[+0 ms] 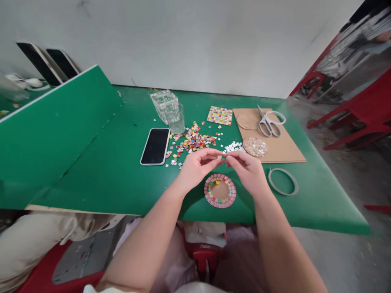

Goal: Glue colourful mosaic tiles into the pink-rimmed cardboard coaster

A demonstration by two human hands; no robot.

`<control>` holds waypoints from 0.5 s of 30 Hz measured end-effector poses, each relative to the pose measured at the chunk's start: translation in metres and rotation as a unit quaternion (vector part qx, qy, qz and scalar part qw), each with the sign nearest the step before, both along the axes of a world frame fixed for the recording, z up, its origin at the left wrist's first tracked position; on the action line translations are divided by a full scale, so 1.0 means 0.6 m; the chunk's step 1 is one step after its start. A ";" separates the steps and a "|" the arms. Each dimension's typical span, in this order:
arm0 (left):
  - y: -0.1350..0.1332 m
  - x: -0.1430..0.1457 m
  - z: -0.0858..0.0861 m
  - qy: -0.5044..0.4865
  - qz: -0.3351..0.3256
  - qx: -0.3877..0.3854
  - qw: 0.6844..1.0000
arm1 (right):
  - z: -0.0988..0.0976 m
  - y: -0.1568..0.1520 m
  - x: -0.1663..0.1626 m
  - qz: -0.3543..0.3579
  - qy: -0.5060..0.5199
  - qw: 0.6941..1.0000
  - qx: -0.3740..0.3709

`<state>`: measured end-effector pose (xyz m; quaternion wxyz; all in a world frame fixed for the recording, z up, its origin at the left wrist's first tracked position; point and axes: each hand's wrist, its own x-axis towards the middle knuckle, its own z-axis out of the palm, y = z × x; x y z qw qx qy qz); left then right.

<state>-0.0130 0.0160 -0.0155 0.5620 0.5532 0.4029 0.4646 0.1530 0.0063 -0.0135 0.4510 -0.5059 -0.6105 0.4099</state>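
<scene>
My left hand (pixel 198 167) pinches a small pale mosaic tile (pixel 219 157) between thumb and fingertips. Close against it, my right hand (pixel 246 169) has its thumb and fingers pressed together; whatever lies between them is too small to name. Just below both hands, a round cardboard coaster (pixel 220 190) rests on the table, ringed with pink tiles and an inner ring of mixed-colour tiles around a bare brown centre. Beyond my fingers lie a heap of colourful loose tiles (pixel 195 139) and a smaller pile of white tiles (pixel 233 147).
A phone (pixel 155 146) lies left of the tiles, near a clear cup (pixel 176 120) and a clear box (pixel 164 103). Cardboard (pixel 285 142) at right bears scissors (pixel 269 124) and a tiled disc (pixel 255 147). A grey ring band (pixel 283 182) and a tile sheet (pixel 220 115) lie nearby.
</scene>
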 end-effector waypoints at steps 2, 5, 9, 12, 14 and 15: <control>-0.003 0.004 -0.002 0.007 -0.004 0.008 1.000 | 0.000 -0.004 0.004 -0.001 0.012 1.000 -0.017; -0.007 0.008 -0.003 0.022 0.001 0.023 0.999 | -0.002 -0.005 0.007 0.004 0.037 0.999 -0.031; -0.011 0.009 -0.001 0.054 -0.009 0.040 0.998 | -0.004 -0.006 0.008 0.028 0.096 0.993 -0.066; -0.013 0.009 0.002 0.083 -0.018 0.054 0.995 | -0.005 -0.008 0.009 0.036 0.139 0.984 -0.110; -0.013 0.008 0.002 0.099 -0.013 0.072 0.992 | -0.006 -0.010 0.011 0.044 0.174 0.973 -0.144; -0.013 0.008 0.003 0.107 -0.009 0.085 0.991 | -0.007 -0.011 0.012 0.053 0.195 0.966 -0.164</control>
